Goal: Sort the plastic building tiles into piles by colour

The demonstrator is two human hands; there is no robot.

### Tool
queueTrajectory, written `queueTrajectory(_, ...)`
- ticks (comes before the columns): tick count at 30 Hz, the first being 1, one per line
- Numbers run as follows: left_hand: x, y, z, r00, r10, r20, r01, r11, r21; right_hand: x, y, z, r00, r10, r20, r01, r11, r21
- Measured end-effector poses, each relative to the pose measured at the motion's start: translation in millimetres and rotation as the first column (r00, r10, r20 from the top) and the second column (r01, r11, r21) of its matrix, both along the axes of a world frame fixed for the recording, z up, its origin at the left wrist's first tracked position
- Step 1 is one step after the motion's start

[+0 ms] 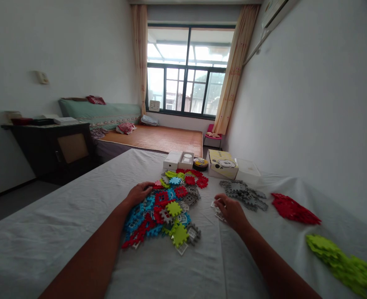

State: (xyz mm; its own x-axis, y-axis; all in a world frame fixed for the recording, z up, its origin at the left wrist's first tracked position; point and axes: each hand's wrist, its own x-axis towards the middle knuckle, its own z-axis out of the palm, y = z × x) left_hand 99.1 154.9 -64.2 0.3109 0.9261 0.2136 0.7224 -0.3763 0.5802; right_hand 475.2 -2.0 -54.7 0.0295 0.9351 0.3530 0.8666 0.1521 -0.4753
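Observation:
A mixed heap of toothed plastic building tiles (173, 209) in blue, red, lime, grey and white lies in the middle of the cloth-covered table. At the heap's upper left edge is my left hand (139, 193), its fingers stretched out and resting by a pink tile (157, 184). My right hand (231, 211) is to the right of the heap, fingertips pinched at a white lattice tile (213, 204); more white tiles (220, 214) lie under the fingers, partly hidden. Just beyond it is a pile of grey tiles (241, 192).
Red tiles (294, 209) and lime tiles (342, 261) form separate piles at the right. Along the far edge stand white boxes (172, 160), a round tin (200, 163), a yellow cartoon box (222, 164) and a clear container (248, 169). A bed (161, 139) is behind.

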Motion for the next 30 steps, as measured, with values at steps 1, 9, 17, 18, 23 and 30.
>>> queueTrajectory(1, 0, 0, 0.1, 1.0, 0.003, 0.001, -0.003, 1.0, -0.003, 7, 2, -1.0, 0.999, -0.035, -0.012, 0.035, 0.999, 0.018)
queueTrajectory(9, -2, 3, -3.8, 1.0, -0.004, 0.015, 0.004, 1.0, 0.008, 22, 4, -1.9, 0.994, -0.08, 0.069, 0.074, 0.993, 0.094)
queueTrajectory(17, -2, 4, -5.2, 1.0, -0.007, 0.017, 0.007, 1.0, 0.013, -45, -24, 13.0, 0.838, 0.546, 0.008, -0.535, 0.823, -0.19)
queueTrajectory(18, -2, 4, -5.2, 1.0, -0.01, 0.017, 0.009, 1.0, 0.014, -49, -26, 13.1, 0.834, 0.552, 0.015, -0.54, 0.82, -0.19)
queueTrajectory(23, -3, 5, -5.8, 1.0, -0.015, 0.02, 0.015, 1.0, 0.014, -56, -27, 7.3, 0.838, 0.546, -0.003, -0.54, 0.828, -0.151)
queueTrajectory(30, -2, 4, -4.4, 1.0, -0.016, 0.003, 0.016, 1.0, 0.008, -66, -26, 0.5, 0.862, 0.502, -0.067, -0.507, 0.856, -0.103)
